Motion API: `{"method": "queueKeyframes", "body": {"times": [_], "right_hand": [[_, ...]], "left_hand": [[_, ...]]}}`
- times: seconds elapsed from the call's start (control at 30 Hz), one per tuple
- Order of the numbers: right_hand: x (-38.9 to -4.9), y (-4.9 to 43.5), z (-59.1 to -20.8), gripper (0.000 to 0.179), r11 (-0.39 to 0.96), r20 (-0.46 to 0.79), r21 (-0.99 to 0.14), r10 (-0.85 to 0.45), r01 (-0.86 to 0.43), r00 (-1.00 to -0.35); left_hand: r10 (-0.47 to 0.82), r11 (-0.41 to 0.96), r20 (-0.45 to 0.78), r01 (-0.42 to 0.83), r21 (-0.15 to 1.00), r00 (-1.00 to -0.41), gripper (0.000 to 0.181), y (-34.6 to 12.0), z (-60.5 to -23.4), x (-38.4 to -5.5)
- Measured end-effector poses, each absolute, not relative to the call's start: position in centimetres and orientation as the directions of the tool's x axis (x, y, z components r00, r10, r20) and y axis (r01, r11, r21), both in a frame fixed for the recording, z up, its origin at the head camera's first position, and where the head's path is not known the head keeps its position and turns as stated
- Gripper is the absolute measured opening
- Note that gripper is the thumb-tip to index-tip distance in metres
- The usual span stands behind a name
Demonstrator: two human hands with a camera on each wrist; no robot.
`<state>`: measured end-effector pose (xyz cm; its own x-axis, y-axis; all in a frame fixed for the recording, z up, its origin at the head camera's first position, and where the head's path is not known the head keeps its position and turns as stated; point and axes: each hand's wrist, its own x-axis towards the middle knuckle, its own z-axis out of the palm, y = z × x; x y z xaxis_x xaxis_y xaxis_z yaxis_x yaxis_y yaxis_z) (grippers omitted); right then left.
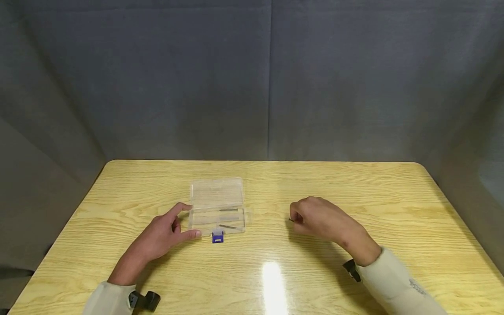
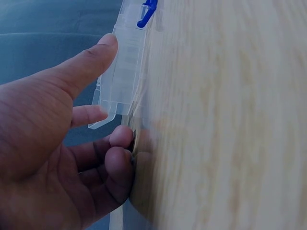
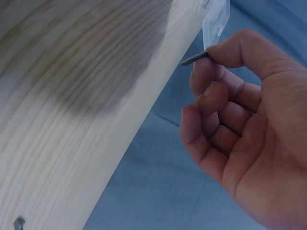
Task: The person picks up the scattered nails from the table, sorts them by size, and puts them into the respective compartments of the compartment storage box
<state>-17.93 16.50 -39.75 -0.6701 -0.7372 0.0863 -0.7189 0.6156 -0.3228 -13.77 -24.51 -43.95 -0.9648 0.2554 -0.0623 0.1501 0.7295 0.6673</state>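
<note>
A clear plastic box (image 1: 217,219) lies on the table with its lid (image 1: 217,193) swung back and its blue latch (image 1: 218,237) at the front. Slim dark metal pieces lie inside it, one in the front part (image 1: 230,227) and another near the hinge (image 1: 228,210). My left hand (image 1: 167,232) holds the box at its left end, thumb by the front edge and index finger by the back corner. To the right of the box, my right hand (image 1: 320,221) pinches a short, thin dark metal piece (image 3: 194,59) between thumb and index finger, above the tabletop.
The wood-grain table (image 1: 252,284) has a bright light reflection at its front. Dark grey cloth (image 1: 189,87) hangs behind it and at both sides. A small dark metal object (image 3: 19,223) shows on the table in the right wrist view's lower left corner.
</note>
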Motion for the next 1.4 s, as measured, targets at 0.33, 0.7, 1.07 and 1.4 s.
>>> {"method": "queueKeyframes", "body": {"times": [0.33, 0.7, 1.07, 1.4], "right_hand": [[-18.2, 14.8, -40.1, 0.028, 0.596, 0.096, -0.343, -0.747, -0.726, -0.658], [-18.3, 12.6, -39.6, 0.028, 0.585, 0.08, -0.34, -0.762, -0.736, -0.643], [-18.6, 10.8, -39.2, 0.023, 0.558, 0.07, -0.35, -0.785, -0.752, -0.615], [-18.9, 9.2, -39.4, 0.017, 0.549, 0.045, -0.352, -0.799, -0.758, -0.6]], "left_hand": [[0.245, 0.728, -0.069, 0.137, 0.671, -0.967, 0.073, -24.4, -43.9, -13.7], [0.249, 0.725, -0.065, 0.141, 0.674, -0.966, 0.073, -24.4, -43.9, -13.5], [0.247, 0.728, -0.061, 0.144, 0.67, -0.967, 0.072, -24.4, -43.8, -13.7], [0.249, 0.725, -0.06, 0.145, 0.673, -0.967, 0.072, -24.4, -43.9, -13.6]]}}
